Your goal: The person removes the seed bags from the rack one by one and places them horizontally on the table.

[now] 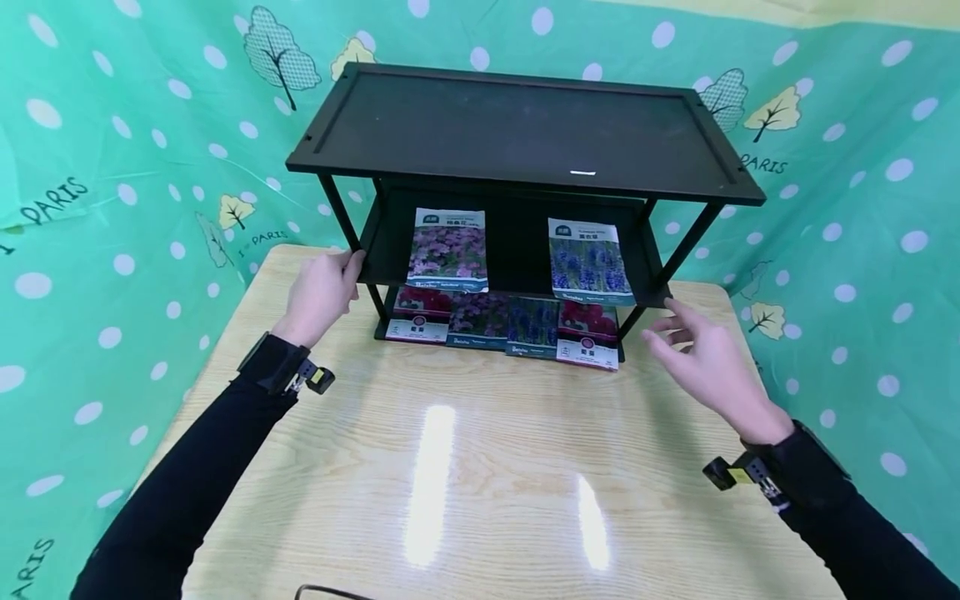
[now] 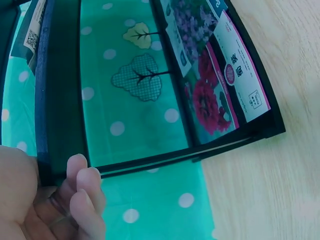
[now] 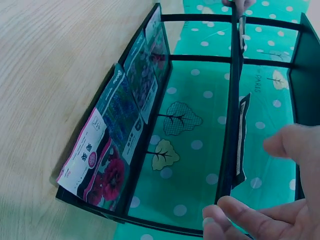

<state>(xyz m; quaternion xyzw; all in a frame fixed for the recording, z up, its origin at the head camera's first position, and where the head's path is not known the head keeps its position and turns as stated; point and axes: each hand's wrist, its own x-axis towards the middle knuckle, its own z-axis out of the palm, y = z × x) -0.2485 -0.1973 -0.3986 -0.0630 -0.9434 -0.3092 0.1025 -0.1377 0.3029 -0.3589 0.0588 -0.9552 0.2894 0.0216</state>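
Observation:
A black three-tier shelf rack (image 1: 517, 125) stands at the back of the table. My left hand (image 1: 318, 292) grips the front left corner of its middle shelf (image 1: 517, 250), fingers curled beneath the edge in the left wrist view. At the opposite corner, the fingertips of my right hand (image 1: 705, 358) touch the shelf edge, while the thumb stays apart. On the middle shelf lie a pink-flower seed packet (image 1: 447, 250) and a blue-flower seed packet (image 1: 590, 258). Several packets line the bottom tier, including red-flower ones (image 3: 107, 175); the upper shelves partly hide them.
The rack stands on a pale wooden table (image 1: 517, 467) with bright light reflections. A green polka-dot cloth (image 1: 150, 167) hangs behind and at both sides. A small white strip (image 1: 582, 172) lies on the top shelf. A dark cable (image 1: 330, 591) shows at the near edge.

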